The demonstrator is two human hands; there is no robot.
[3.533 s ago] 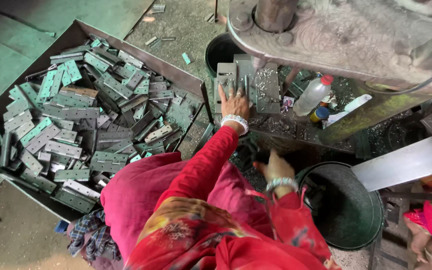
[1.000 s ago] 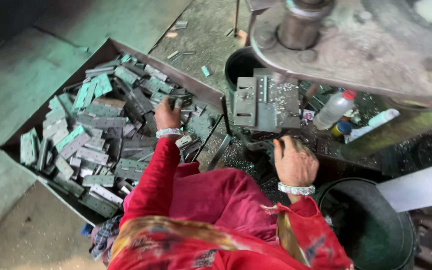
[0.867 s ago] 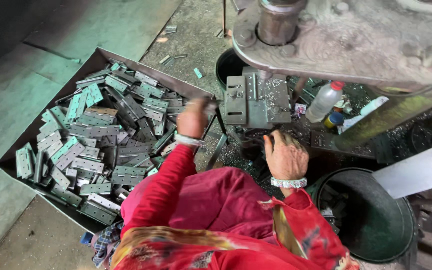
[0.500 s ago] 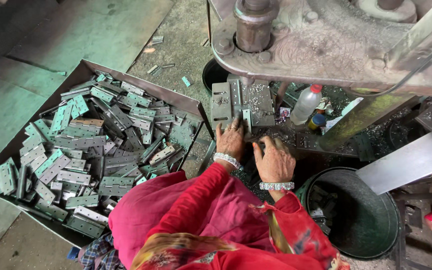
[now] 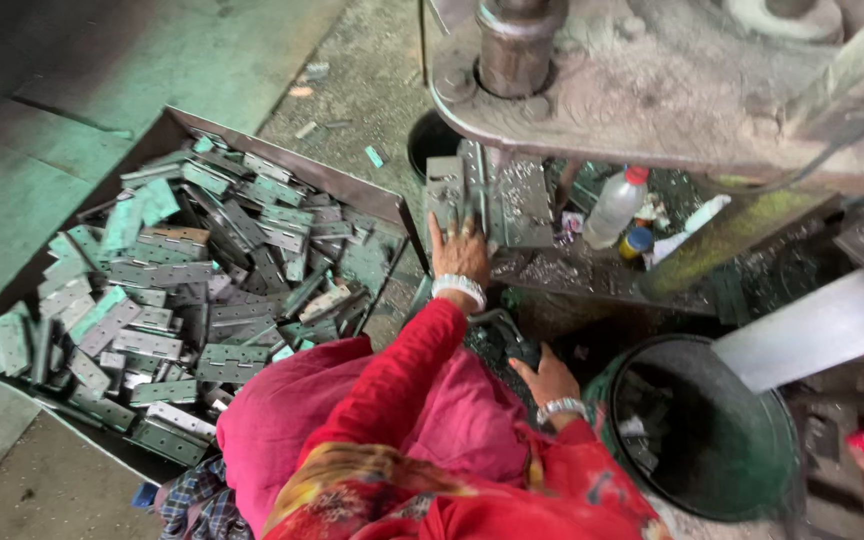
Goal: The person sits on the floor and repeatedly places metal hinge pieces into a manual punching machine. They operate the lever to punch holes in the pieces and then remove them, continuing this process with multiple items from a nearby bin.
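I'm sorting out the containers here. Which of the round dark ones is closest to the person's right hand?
The large dark bucket, just beside the right hand at lower right. The other round dark container sits farther up, beyond the left hand.

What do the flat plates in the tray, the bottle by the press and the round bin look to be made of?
The plates look like stamped metal: dull grey-green, thin, with punched holes. The bottle looks like clear plastic, translucent with a red cap. The bin is dark and matte, metal or plastic, hard to tell.
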